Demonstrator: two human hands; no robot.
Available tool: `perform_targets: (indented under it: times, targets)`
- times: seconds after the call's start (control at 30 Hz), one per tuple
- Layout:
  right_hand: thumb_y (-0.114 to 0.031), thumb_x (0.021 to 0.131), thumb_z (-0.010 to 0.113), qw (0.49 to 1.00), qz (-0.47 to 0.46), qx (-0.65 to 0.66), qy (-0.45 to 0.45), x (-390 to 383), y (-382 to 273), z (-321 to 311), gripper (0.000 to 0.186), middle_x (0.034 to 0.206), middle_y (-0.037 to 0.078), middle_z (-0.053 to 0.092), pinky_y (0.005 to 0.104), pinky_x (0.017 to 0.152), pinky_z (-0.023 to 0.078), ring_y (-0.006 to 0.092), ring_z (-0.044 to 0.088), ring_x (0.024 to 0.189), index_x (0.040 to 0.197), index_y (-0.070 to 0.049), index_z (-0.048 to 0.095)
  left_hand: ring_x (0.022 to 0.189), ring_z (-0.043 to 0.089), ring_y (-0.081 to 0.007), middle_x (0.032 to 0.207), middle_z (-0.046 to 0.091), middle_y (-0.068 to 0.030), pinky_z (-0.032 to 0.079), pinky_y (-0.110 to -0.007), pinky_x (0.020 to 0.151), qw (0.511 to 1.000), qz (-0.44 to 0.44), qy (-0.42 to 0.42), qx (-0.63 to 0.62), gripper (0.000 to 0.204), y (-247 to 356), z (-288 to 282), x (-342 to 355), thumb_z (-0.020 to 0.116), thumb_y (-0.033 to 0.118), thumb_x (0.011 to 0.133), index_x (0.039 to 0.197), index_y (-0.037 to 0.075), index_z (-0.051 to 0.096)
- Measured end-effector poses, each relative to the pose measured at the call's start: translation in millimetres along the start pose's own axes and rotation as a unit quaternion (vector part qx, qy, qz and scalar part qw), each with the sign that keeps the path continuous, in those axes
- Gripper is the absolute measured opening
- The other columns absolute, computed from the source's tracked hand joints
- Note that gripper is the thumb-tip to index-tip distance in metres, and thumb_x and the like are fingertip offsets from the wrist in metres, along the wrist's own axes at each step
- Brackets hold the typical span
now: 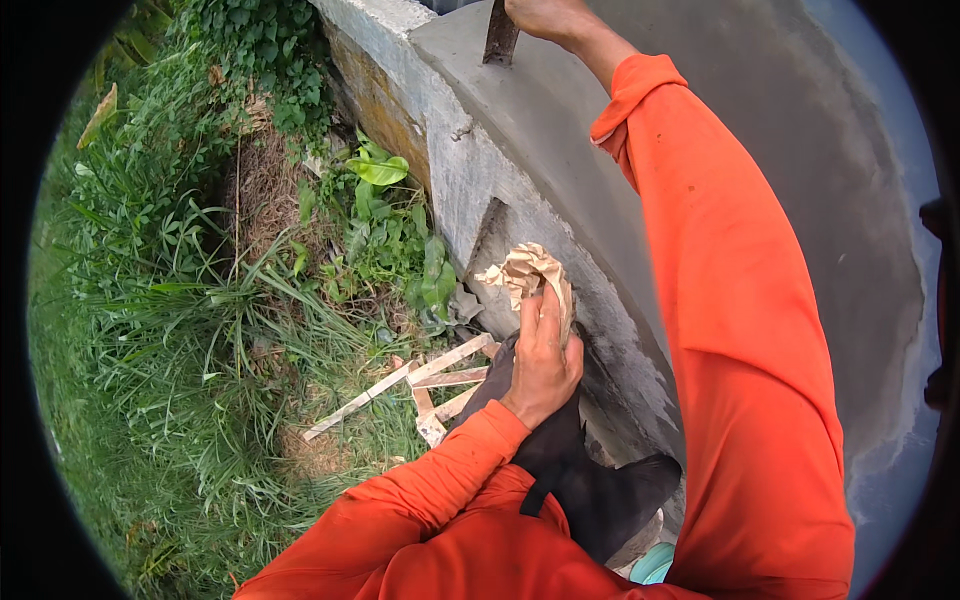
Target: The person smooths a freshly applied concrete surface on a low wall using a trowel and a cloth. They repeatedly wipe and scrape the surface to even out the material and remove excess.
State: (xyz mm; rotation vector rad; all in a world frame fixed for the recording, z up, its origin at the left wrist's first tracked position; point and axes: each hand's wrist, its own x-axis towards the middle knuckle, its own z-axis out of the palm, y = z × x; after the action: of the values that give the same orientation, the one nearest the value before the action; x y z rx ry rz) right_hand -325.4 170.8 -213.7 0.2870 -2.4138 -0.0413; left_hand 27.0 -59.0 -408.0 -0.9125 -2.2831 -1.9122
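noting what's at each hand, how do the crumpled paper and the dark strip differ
The crumpled paper is light tan; the dark strip is deep brown. The paper is bunched and wrinkled; the strip looks straight-edged. The paper is in the left hand; the strip is by the right hand, at the picture's top edge. Both are brownish.

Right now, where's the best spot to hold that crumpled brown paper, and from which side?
Probably the narrower lower part of the crumpled brown paper, coming from the near side. The left hand already has it there, with the fingers against it. Its wide, ruffled top flares out toward the left, so it looks floppier and harder to hold firmly.
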Motion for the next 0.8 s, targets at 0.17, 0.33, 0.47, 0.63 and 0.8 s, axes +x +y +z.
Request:
perform_targets:
  times: [0.17, 0.33, 0.47, 0.63, 0.8]
  targets:
    - [-0.033, 0.113, 0.044, 0.993, 0.082, 0.067, -0.047, 3.5, -1.0, -7.8, 0.033, 0.129, 0.031, 0.065, 0.06, 0.099, 0.054, 0.0554, 0.066, 0.117, 0.121, -0.007, 0.062, 0.104, 0.064, -0.0533, 0.127, 0.047, -0.0298, 0.058, -0.055, 0.083, 0.993, -0.004, -0.084, -0.083, 0.074, 27.9, 62.4, -15.9, 0.064, -0.01, 0.086, 0.154, -0.013, 0.036]
    - [-0.037, 0.113, 0.045, 0.992, 0.084, 0.064, -0.066, 2.3, -10.6, -17.6, 0.039, 0.132, 0.033, 0.067, 0.0592, 0.104, 0.051, 0.0556, 0.063, 0.123, 0.123, -0.005, 0.062, 0.106, 0.069, -0.0484, 0.129, 0.052, -0.0263, 0.063, -0.052, 0.083, 0.935, 0.058, -0.332, -0.108, 0.076, 45.7, 33.6, -112.6, 0.065, -0.009, 0.086, 0.157, -0.012, 0.04]
    - [-0.04, 0.112, 0.047, 0.972, 0.194, 0.119, -0.055, 2.1, -11.1, -19.4, 0.043, 0.132, 0.035, 0.069, 0.0582, 0.105, 0.051, 0.0554, 0.063, 0.125, 0.126, -0.003, 0.061, 0.102, 0.067, -0.0511, 0.13, 0.052, -0.0277, 0.061, -0.052, 0.084, 0.966, -0.051, -0.23, -0.102, 0.077, 21.2, 0.7, -75.5, 0.063, -0.009, 0.086, 0.159, -0.012, 0.038]
    - [-0.035, 0.113, 0.046, 0.998, -0.011, -0.028, -0.049, 5.1, -3.6, -14.3, 0.035, 0.127, 0.032, 0.068, 0.0602, 0.101, 0.052, 0.0554, 0.065, 0.118, 0.126, -0.006, 0.062, 0.106, 0.064, -0.0529, 0.13, 0.049, -0.0312, 0.058, -0.053, 0.083, 0.989, -0.017, -0.077, -0.125, 0.076, 34.3, 53.6, -25.2, 0.064, -0.011, 0.088, 0.159, -0.011, 0.036]
    - [-0.033, 0.114, 0.045, 0.996, 0.066, 0.018, -0.064, 6.7, 4.3, -6.3, 0.033, 0.129, 0.03, 0.065, 0.0598, 0.099, 0.054, 0.0547, 0.066, 0.115, 0.127, -0.008, 0.062, 0.102, 0.068, -0.0503, 0.131, 0.05, -0.0311, 0.06, -0.051, 0.085, 0.941, 0.069, -0.278, -0.181, 0.074, 80.2, 74.2, -119.0, 0.061, -0.008, 0.09, 0.16, -0.008, 0.038]
